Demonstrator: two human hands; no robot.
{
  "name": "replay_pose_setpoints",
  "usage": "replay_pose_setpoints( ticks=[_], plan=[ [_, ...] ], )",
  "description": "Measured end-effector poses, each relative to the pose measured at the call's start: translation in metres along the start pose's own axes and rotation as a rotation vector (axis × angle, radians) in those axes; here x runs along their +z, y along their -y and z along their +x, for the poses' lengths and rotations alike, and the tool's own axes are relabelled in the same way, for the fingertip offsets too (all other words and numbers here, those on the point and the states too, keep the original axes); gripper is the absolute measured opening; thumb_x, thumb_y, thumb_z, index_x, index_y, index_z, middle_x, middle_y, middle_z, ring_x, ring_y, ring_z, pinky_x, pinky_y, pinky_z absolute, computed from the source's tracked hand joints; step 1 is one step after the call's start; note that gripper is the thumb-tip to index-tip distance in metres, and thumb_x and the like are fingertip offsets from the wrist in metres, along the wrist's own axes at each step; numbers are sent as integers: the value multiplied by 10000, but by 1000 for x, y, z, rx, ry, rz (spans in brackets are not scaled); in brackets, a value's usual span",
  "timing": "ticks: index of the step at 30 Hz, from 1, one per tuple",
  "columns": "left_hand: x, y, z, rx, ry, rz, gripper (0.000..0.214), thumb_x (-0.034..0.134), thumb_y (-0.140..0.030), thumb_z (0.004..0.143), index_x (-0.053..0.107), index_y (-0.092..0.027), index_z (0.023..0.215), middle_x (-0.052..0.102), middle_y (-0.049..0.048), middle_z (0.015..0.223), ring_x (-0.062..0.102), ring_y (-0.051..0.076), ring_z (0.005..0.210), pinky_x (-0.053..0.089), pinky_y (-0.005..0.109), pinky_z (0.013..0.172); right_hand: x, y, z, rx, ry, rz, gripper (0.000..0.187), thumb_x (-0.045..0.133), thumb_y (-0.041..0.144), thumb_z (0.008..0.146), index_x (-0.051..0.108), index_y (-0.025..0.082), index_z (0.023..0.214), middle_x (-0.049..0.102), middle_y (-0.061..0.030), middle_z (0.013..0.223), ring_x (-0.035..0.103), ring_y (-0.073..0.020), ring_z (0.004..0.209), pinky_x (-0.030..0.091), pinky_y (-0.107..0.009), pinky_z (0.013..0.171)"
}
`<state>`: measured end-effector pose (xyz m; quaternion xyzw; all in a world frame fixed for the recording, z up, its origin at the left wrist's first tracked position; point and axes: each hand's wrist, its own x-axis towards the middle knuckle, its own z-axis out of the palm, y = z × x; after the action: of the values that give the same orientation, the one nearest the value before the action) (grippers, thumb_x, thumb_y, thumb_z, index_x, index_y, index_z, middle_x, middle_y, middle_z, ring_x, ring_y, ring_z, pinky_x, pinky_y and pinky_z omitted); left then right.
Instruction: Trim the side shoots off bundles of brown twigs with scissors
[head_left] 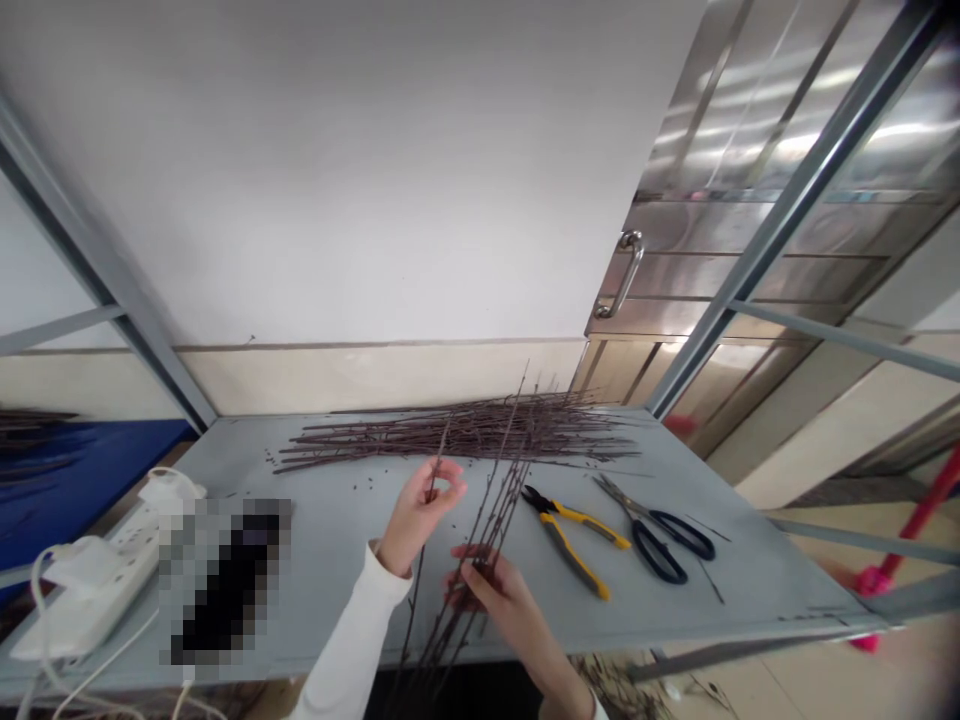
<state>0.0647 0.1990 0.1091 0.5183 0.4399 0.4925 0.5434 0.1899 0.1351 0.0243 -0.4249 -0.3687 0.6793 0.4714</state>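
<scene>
My left hand (425, 505) is closed around one thin, dark twig (418, 580), which stands nearly upright and runs down past the table's front edge. Beside it, my right hand (491, 590) grips a small bunch of similar budded twigs (504, 500), fanned upward and slanting to the right. Behind both hands a large pile of dark twigs (450, 432) lies crosswise along the back of the table. Right of my right hand rest yellow-handled cutting pliers (574, 540) with their handles spread, and scissors (652, 525) with dark blue handles.
A white power strip (97, 590) with plugs and cables sits at the left edge, beside a pixelated dark object (232, 580). Grey metal posts (795, 210) frame the grey tabletop (337, 560). A blue surface (90, 470) with more twigs adjoins at left. Twig scraps lie on the floor.
</scene>
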Motion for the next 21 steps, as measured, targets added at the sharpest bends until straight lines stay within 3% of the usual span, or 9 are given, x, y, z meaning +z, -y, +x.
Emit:
replay_pose_setpoints(
  ticks=[3,7,11,14,18,20,21],
  plan=[
    [0,6,9,12,-3,164,257,712,-298,659,650,-180,878,629,16,897,426,62,511,338,199,498,9,1,5,-41,74,-31,518,651,608,657,552,170,915,676,-16,674,637,-147,577,495,-285,597],
    [0,14,19,22,14,224,229,721,-258,647,683,-172,856,670,36,797,548,136,637,380,224,578,16,0,13,-49,110,-76,495,609,600,708,551,167,942,677,-19,682,641,-158,586,496,-301,613],
    [-2,19,24,29,26,212,157,701,-234,660,690,-169,802,678,43,769,590,168,715,408,235,611,3,5,7,-50,151,-161,494,592,571,741,559,190,1054,706,-49,813,661,-190,751,502,-343,747],
    [-7,24,26,32,7,198,166,690,-246,672,681,-167,817,677,48,805,590,166,738,417,233,616,-38,25,-8,-14,163,-301,492,595,550,748,591,225,1118,692,-77,1005,638,-214,920,471,-365,862],
    [-13,30,28,23,-3,184,192,685,-261,682,662,-161,844,682,60,835,595,172,764,429,248,651,-134,61,-24,-53,-201,-355,570,354,662,805,647,216,1005,692,-112,962,648,-238,874,488,-383,822],
    [-13,32,28,17,8,174,191,675,-260,692,651,-158,851,693,63,808,609,181,770,434,260,669,-186,71,-25,-224,-499,-648,464,445,591,782,624,208,972,684,-110,931,633,-256,893,477,-411,843],
    [-13,33,28,14,15,168,191,672,-259,696,647,-156,854,697,63,788,616,185,766,435,263,668,-209,72,-23,-290,-589,-856,428,476,556,758,616,204,958,674,-120,943,628,-274,881,465,-443,847]
  ],
)
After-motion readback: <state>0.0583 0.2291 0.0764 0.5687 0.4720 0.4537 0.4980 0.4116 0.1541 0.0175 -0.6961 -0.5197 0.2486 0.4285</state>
